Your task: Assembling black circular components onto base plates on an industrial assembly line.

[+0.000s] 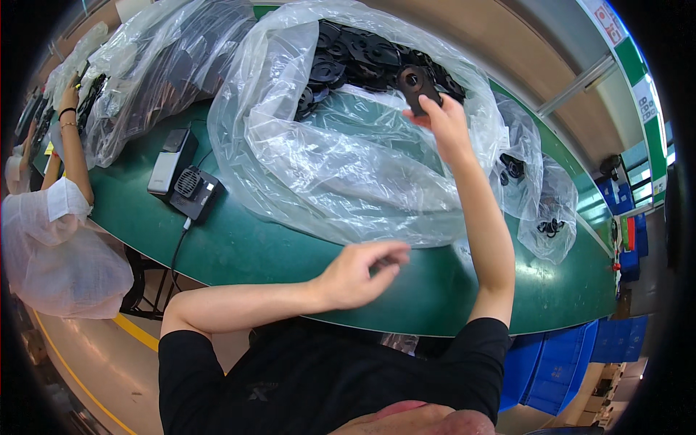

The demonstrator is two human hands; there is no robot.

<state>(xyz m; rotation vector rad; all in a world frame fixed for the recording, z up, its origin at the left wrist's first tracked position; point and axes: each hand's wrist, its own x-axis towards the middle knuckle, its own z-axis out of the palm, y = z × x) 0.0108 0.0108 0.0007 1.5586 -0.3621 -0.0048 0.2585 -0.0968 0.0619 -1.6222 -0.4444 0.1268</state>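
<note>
My right hand is closed on a black plastic part, flat with a rounded end and a round opening in it. It is held up over the far right side of a large clear plastic bag. Inside the bag, many similar black plastic parts lie heaped at the far side. My left hand hovers over the near part of the green table, just short of the bag's near edge. Its fingers are slightly bent and apart, with nothing in them.
Left of the bag stand a grey-black box-shaped device and a black unit with a round grille, its cable hanging over the edge. Smaller clear bags lie on the right. A co-worker works at far left. Blue bins stand below right.
</note>
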